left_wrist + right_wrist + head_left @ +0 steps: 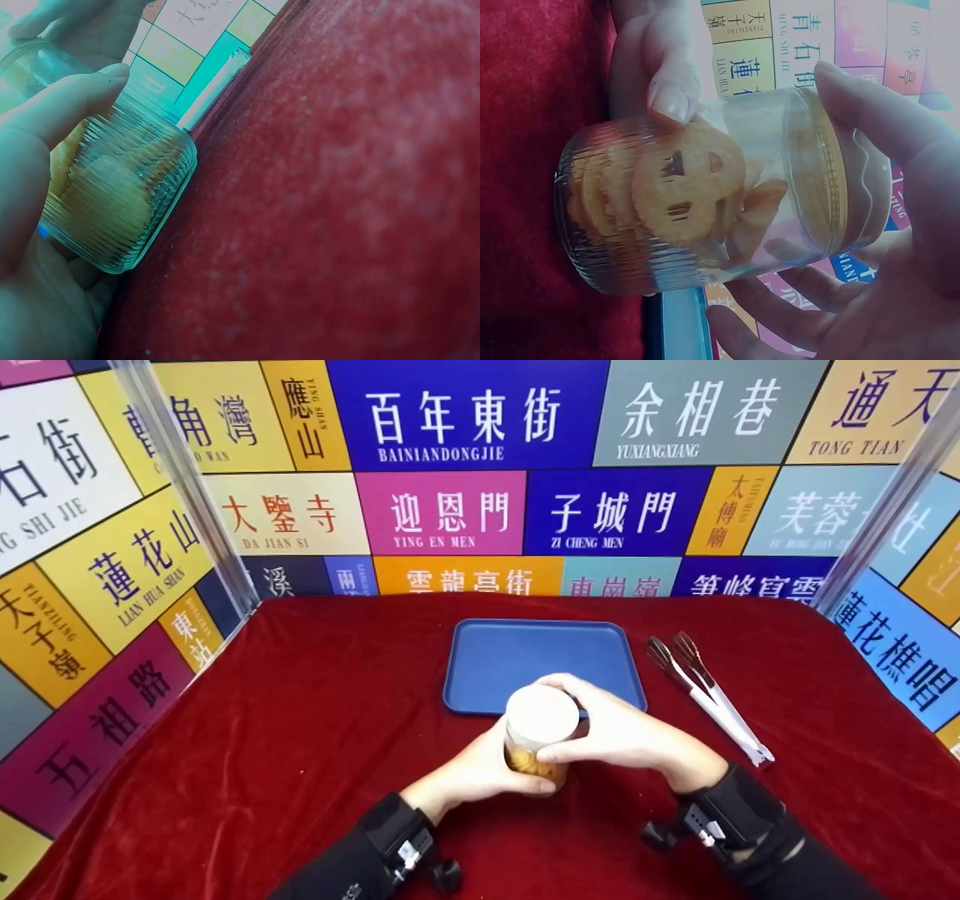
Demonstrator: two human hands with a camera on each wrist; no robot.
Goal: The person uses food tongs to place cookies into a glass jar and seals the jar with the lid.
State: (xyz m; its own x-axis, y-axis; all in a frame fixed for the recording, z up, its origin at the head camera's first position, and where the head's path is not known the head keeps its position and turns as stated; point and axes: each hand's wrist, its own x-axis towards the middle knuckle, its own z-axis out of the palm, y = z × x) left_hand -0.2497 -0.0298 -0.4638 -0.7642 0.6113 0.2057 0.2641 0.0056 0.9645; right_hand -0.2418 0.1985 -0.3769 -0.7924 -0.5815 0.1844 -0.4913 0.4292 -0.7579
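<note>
A ribbed glass jar (765,150) with a pale lid (541,714) stands just in front of the blue tray in the head view. Round cookies (686,184) fill its lower part, the nearest with a face cut into it. My left hand (476,769) grips the jar's lower body, thumb across the front. Around the upper part curls my right hand (626,727), its thumb by the lid's edge and its fingers on the far side. The jar's base sits close over the red cloth (322,195) in the left wrist view.
Behind the jar lies a blue tray (517,652). White-handled tongs (709,694) with dark tips lie to its right. Panels covered with printed signs (457,416) rise at the back and sides, with clear posts (187,480) at the corners.
</note>
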